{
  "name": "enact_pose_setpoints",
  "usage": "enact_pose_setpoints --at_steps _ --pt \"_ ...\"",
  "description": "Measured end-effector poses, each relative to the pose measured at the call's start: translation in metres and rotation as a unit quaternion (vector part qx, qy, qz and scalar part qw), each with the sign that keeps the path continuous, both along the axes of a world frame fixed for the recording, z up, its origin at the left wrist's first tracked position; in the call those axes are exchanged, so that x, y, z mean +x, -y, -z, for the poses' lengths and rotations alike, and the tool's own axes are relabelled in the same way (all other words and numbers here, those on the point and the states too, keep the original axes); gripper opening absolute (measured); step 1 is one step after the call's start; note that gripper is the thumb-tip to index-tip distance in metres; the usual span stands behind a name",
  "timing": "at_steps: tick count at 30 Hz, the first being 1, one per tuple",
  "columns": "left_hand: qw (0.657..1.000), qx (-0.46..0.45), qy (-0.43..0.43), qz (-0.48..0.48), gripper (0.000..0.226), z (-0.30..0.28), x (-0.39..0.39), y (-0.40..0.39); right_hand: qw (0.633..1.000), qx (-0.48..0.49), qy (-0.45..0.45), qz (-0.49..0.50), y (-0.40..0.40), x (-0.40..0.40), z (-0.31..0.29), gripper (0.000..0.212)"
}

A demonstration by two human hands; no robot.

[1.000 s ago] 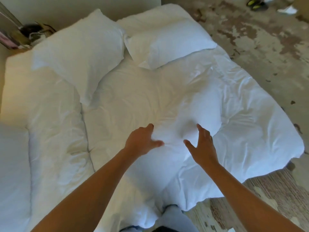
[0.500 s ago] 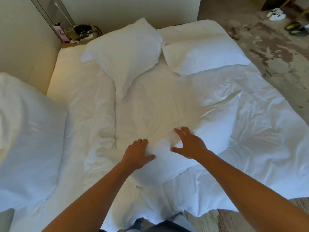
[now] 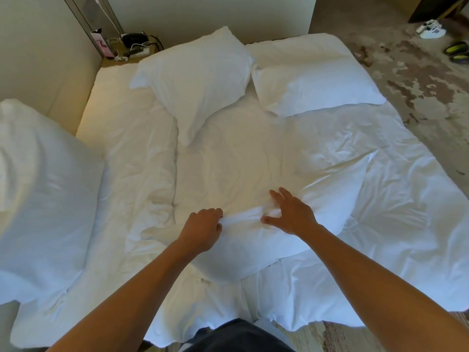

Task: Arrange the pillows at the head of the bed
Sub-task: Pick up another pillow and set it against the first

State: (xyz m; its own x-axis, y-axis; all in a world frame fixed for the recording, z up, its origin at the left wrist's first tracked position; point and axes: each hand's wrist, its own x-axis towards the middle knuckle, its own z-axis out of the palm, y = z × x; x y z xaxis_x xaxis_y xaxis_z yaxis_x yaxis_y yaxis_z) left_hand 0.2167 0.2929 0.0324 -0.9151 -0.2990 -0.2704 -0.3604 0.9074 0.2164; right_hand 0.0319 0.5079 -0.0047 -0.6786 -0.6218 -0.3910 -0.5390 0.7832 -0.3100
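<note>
Since fingers curled, left hand [image 3: 203,228] now bunching near pillow [image 3: 317,219] (right hand [image 3: 291,214] spread).

The left hand [image 3: 203,231] now bunches the near pillow [image 3: 291,224] cover under curled fingers, where it lay flat before; the right hand [image 3: 291,214] spreads wider, thumb pressing the fabric.
</note>
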Motion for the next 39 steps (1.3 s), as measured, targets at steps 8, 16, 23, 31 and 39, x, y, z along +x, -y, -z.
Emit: enact_pose_setpoints --at_steps 8,16,23,31,39 --pt "0.999 -0.008 0.005 -0.034 0.019 -0.019 -0.006 -0.008 1.000 -0.005 0.002 0.018 -0.002 -0.011 0.002 0.103" --pt "0.997 -0.009 0.015 -0.071 0.014 -0.042 -0.009 0.002 0.988 -0.120 -0.093 -0.010 -0.014 -0.028 -0.008 0.024" --pt "0.993 0.010 0.005 -0.115 0.025 -0.033 -0.009 0.004 0.971 -0.167 -0.162 -0.053 -0.017 -0.044 -0.016 0.029" --pt "0.987 0.088 0.016 -0.134 0.016 -0.016 -0.002 0.000 0.985 -0.128 -0.086 -0.071 -0.035 -0.045 -0.021 0.038" --pt "0.983 0.107 0.012 -0.151 0.011 -0.009 0.005 0.000 0.982 -0.022 -0.157 -0.106 -0.037 -0.062 -0.028 0.035"
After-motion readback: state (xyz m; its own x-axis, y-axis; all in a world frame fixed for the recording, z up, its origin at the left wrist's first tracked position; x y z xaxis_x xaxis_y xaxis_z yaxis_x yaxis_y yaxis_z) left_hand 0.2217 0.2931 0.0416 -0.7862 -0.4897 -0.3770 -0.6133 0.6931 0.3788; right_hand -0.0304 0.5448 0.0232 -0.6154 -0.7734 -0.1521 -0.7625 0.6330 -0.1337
